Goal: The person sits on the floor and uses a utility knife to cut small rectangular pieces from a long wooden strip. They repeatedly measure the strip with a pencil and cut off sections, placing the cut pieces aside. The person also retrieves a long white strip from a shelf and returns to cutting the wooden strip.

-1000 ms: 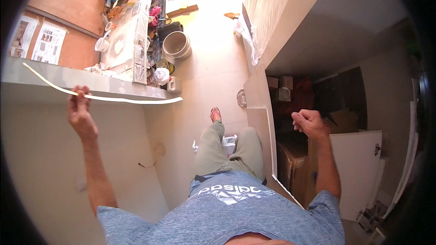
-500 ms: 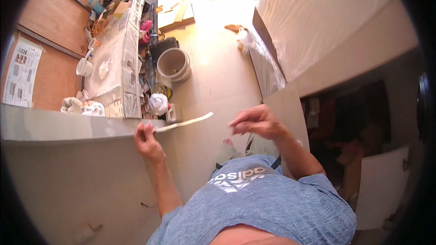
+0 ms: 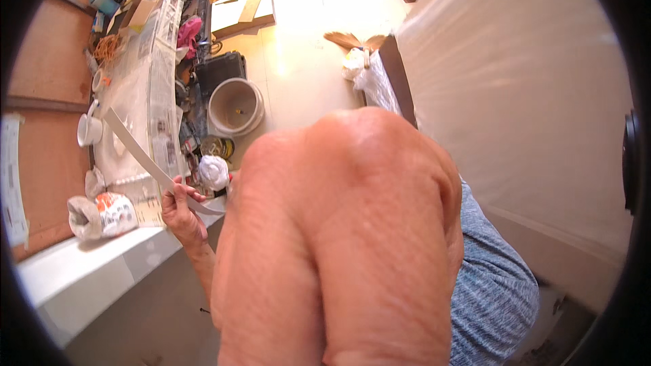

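My left hand (image 3: 183, 215) is beside the grey-white ledge, its thumb and fingers pinched on a narrow, flat, pale strip (image 3: 137, 152). One end of the strip rises over the worktop at the left; the other curves down to the right and runs behind my right hand. That right hand (image 3: 346, 183) is raised very close to the camera and fills the middle of the view. Its big bent knuckles show, but the fingertips are hidden, so whether it holds anything does not show.
Left lies a sheet-covered worktop (image 3: 129, 81) with a white handled cup (image 3: 88, 129) and an opened bag (image 3: 115, 214). A bucket (image 3: 220, 112) and a white bundle (image 3: 214, 172) stand on the floor, a broom (image 3: 344, 41) farther off. Plastic sheeting (image 3: 515, 95) covers the right side.
My right hand has come up from beside my body to close before the camera. The strip in my left hand now slants up to the left instead of pointing right. The view has shifted.
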`<state>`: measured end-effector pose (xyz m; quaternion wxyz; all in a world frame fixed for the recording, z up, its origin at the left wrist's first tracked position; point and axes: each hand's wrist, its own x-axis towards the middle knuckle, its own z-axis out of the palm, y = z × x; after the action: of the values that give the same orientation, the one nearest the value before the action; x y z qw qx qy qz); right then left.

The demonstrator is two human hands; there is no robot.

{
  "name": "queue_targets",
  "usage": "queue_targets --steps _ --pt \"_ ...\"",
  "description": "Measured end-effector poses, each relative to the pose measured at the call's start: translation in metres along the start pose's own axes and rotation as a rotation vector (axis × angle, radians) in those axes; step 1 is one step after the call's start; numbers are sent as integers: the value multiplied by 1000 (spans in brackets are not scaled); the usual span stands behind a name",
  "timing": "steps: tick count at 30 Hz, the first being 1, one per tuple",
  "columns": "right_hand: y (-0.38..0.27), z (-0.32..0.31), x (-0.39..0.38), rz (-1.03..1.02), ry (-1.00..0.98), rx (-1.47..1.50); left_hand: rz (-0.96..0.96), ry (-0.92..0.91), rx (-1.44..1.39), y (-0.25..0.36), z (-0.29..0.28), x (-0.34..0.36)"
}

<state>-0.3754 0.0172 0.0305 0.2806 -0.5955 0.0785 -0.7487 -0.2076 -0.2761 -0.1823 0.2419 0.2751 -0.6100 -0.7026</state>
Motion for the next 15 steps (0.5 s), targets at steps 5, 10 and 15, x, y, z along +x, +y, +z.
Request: queue_targets --steps 5,10,15 --pt "-35 -129 35 2 8 -48 -99 26 141 -5 90 82" --pt "-44 -253 83 47 -6 -72 -204 75 125 2 158 148" --pt "-8 -428 20 566 231 -375 -274 37 156 -1 215 267"
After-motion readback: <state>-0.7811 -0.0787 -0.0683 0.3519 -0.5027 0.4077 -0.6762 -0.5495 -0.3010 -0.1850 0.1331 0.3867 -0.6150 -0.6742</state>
